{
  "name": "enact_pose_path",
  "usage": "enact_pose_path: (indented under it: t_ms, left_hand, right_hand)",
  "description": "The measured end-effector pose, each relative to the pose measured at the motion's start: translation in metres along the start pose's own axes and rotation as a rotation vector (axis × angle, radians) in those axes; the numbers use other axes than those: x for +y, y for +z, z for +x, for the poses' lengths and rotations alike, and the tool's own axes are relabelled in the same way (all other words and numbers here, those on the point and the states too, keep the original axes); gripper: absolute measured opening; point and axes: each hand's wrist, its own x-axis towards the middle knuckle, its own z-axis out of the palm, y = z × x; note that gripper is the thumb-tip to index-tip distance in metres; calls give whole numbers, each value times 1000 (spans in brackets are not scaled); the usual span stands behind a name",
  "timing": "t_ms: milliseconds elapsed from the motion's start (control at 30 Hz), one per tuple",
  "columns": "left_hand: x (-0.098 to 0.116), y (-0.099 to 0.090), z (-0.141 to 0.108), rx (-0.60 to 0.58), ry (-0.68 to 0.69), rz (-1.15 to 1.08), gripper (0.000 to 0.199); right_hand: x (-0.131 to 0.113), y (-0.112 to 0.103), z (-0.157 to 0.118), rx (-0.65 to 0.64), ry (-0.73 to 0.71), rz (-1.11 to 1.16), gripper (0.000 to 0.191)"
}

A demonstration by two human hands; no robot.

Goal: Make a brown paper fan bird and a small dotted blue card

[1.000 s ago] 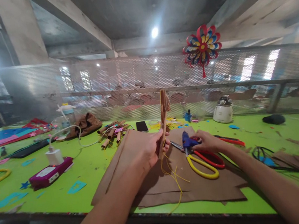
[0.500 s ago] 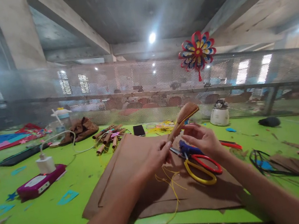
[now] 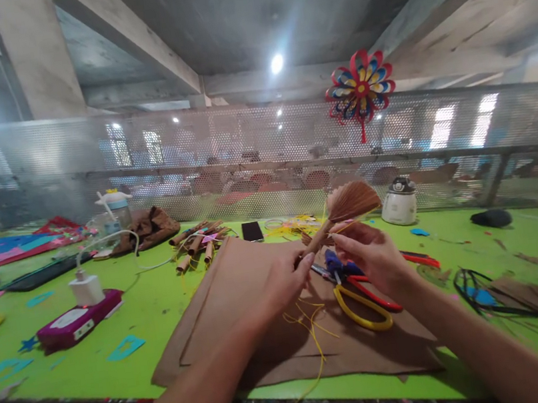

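My left hand (image 3: 288,283) is closed around the rolled handle of a small brown pleated-paper fan (image 3: 354,201), holding it tilted up to the right above a brown paper sheet (image 3: 215,317). Just below the fan's spread head, my right hand (image 3: 370,253) has thumb and finger pinched at the neck. A thin yellow string runs by these fingertips; its exact path is hard to make out. Scissors with one yellow and one red handle loop (image 3: 363,308) lie on the sheet under my right hand, beside a dark blue-handled tool (image 3: 333,264). Loose yellow strings (image 3: 313,329) rest on the sheet.
Several brown paper rolls (image 3: 199,242) lie behind the sheet, near a black phone (image 3: 252,232). A purple power strip (image 3: 79,321) with a white charger sits left. A white bottle (image 3: 398,201) stands at the back right, before a perforated metal screen (image 3: 239,138). Black cable (image 3: 470,296) lies right.
The fan has turned so its pleated face shows more broadly, and its head has shifted right. My right fingers, apart from the fan before, have come to its neck and pinched together.
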Motion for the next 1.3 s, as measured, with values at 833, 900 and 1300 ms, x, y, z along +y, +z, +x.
enact_pose_path:
  t_ms: [833,900,1300]
  left_hand:
    - [-2,5,2,-28,-106,-157,24]
    - [-3,6,2,-23,-113,-189,26]
    - [8,6,-3,-56,-116,-370,31]
  right_hand:
    - [10,8,-14,31,-714,-747,23]
    - [13,7,-13,-9,-786,-796,28]
    - [19,14,-16,0,-895,-897,40]
